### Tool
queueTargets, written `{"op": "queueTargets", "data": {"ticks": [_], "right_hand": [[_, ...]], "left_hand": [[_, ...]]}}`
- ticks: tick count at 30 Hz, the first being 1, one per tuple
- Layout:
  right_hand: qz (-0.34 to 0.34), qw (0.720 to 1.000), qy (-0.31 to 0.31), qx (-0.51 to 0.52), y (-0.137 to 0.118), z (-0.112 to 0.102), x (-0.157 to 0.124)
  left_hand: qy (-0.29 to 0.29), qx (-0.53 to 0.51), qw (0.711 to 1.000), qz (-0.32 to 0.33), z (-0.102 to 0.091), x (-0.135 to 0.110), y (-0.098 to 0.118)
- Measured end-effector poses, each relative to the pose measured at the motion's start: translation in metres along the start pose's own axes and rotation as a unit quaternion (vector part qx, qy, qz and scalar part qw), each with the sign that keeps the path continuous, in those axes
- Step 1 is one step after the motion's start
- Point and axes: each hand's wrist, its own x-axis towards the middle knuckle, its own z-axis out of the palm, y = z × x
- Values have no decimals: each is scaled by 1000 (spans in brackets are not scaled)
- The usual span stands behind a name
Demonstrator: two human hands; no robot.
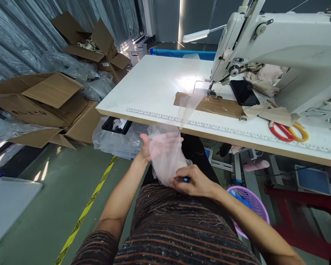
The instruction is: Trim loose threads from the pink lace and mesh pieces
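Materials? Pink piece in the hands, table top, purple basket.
Pink piece: sheer, tulle-like fabric, matte; the left hand shows through it.
Table top: probably white laminate, smooth, with bright glare; pale board edge.
Purple basket: likely moulded plastic, slotted wall.

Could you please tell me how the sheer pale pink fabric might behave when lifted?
Probably floppy: the sheer pale pink fabric drapes in folds over the left hand. Likely very light, since the hand shows through it. Possibly slippery; the right hand pinches its lower end.
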Motion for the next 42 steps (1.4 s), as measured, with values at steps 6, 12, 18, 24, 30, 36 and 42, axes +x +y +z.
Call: {"op": "queueTargets", "data": {"ticks": [6,12,18,24,30,36,42], "right_hand": [[-5,986,-156,-53,-7,-5,-16],[76,994,73,-20,15,-27,7],[111,985,127,-25,30,-38,45],[65,987,136,-57,27,-36,61],[96,985,139,-32,25,-32,54],[75,986,130,-71,21,-29,53],[83,985,154,1,31,-16,49]], "left_hand": [[32,135,989,-52,4,7,12],[92,140,983,-78,14,-4,10],[119,157,979,-58,15,-11,9],[119,194,973,-21,16,-11,10],[118,194,974,-18,17,-12,11],[121,199,972,-18,23,-12,13],[135,190,972,-28,24,-12,11]]}}
